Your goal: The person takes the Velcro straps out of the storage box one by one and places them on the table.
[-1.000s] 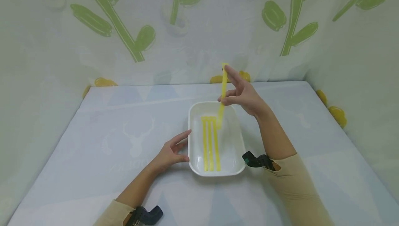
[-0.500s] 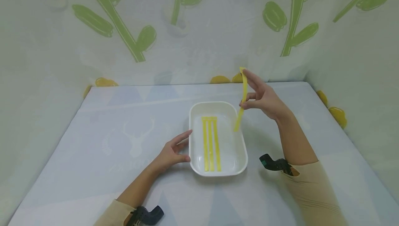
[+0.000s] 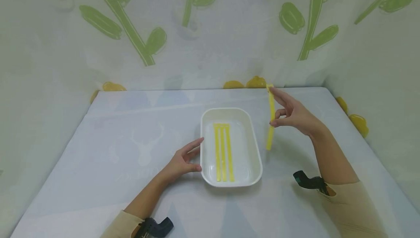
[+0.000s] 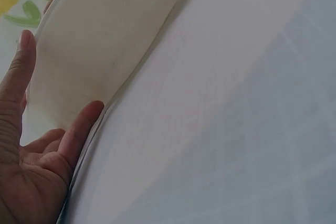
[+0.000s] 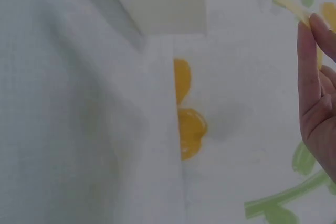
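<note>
The right hand (image 3: 296, 117) is raised above the bench (image 3: 98, 157), just to the right of a white, rounded rectangular dish (image 3: 242, 157). Its forearm slants in from the lower right, pointing forward and to the left, and the palm faces the dish. The hand is clamped on a long, narrow, flat yellow strip (image 3: 272, 112): the thumb presses lower down its length, while one finger stretches forward to its upper end. The strip hangs roughly upright, bowed slightly, its lower end pointing down and apart from the dish.

The left hand (image 3: 182, 161) rests at the left side of the dish, its forearm angled up from the lower left. Thumb and fingers stand apart, the fingers fairly straight, with the thumb lower on the rim and a fingertip higher up. The left wrist view shows fingers against the outer wall.

Inside the dish lie three parallel yellow strips (image 3: 224, 154), running lengthwise, with a short yellow crosspiece (image 3: 221, 125) at their far ends. Each wrist carries a black mount, and beige sleeves cover the forearms below. Behind the bench stands a pale backdrop (image 3: 229, 37) with green plant patterns.
</note>
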Action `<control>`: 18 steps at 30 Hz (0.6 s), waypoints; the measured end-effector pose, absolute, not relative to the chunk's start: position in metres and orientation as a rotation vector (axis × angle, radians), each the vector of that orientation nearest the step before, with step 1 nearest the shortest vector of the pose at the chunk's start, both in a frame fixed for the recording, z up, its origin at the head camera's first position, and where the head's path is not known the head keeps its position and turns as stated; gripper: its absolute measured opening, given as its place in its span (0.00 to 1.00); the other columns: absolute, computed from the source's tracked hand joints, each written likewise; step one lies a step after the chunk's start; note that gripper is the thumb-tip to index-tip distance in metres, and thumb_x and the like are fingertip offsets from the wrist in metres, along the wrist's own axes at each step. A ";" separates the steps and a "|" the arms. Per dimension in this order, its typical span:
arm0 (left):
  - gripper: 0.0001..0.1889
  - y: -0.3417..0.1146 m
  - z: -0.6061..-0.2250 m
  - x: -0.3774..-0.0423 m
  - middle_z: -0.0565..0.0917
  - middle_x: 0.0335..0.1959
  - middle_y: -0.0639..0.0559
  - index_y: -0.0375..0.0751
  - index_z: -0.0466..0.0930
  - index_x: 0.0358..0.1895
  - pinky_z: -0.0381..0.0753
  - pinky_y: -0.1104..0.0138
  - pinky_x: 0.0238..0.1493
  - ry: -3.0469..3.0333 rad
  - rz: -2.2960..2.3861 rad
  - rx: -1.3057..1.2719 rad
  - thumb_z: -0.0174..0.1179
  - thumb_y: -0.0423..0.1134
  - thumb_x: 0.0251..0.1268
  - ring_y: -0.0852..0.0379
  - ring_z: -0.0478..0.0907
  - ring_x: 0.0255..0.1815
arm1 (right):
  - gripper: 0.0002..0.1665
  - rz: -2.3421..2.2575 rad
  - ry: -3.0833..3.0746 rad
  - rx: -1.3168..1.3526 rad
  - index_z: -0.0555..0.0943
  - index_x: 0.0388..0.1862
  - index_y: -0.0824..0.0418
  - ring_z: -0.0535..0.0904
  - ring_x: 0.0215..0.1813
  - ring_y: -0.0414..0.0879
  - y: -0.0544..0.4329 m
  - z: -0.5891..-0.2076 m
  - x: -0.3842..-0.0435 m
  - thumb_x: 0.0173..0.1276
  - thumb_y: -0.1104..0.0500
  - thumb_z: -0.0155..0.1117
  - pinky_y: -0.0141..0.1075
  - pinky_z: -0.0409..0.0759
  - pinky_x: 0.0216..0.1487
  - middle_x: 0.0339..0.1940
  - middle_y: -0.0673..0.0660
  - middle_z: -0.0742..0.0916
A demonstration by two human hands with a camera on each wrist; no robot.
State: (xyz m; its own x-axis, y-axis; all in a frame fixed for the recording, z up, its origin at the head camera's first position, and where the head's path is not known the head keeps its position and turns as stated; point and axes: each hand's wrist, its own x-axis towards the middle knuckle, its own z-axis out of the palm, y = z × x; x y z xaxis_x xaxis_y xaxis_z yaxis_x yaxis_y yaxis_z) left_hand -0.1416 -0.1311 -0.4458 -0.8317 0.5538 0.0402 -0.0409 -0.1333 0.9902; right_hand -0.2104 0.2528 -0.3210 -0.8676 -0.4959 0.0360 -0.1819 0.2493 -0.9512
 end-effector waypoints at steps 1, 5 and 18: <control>0.55 -0.131 -0.446 -0.142 0.50 0.76 0.43 0.38 0.54 0.73 0.82 0.66 0.47 1.746 2.017 0.574 0.77 0.45 0.39 0.36 0.47 0.74 | 0.60 -1.641 2.263 -0.611 0.44 0.78 0.53 0.80 0.30 0.41 0.256 -0.323 -0.208 0.55 0.75 0.67 0.28 0.81 0.41 0.79 0.56 0.46; 0.55 -0.130 -0.445 -0.141 0.50 0.76 0.42 0.36 0.53 0.73 0.82 0.66 0.47 1.748 2.023 0.581 0.77 0.46 0.39 0.35 0.46 0.74 | 0.59 -1.610 2.245 -0.576 0.44 0.78 0.53 0.81 0.31 0.41 0.263 -0.335 -0.204 0.56 0.74 0.67 0.28 0.80 0.44 0.79 0.57 0.45; 0.54 -0.130 -0.443 -0.139 0.50 0.76 0.43 0.37 0.53 0.73 0.82 0.64 0.48 1.740 2.010 0.556 0.76 0.43 0.40 0.37 0.47 0.74 | 0.62 -1.521 2.209 -0.406 0.44 0.78 0.52 0.80 0.33 0.41 0.268 -0.384 -0.195 0.53 0.67 0.72 0.28 0.78 0.45 0.78 0.58 0.47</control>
State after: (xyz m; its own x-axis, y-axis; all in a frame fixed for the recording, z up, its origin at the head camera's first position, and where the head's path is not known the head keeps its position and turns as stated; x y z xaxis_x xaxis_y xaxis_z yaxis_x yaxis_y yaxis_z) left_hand -0.1392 -0.1300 -0.4427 -0.8308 0.5560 0.0250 -0.0548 -0.1264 0.9905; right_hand -0.1952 0.2683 -0.3844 -0.8665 -0.4660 -0.1789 0.0007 0.3572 -0.9340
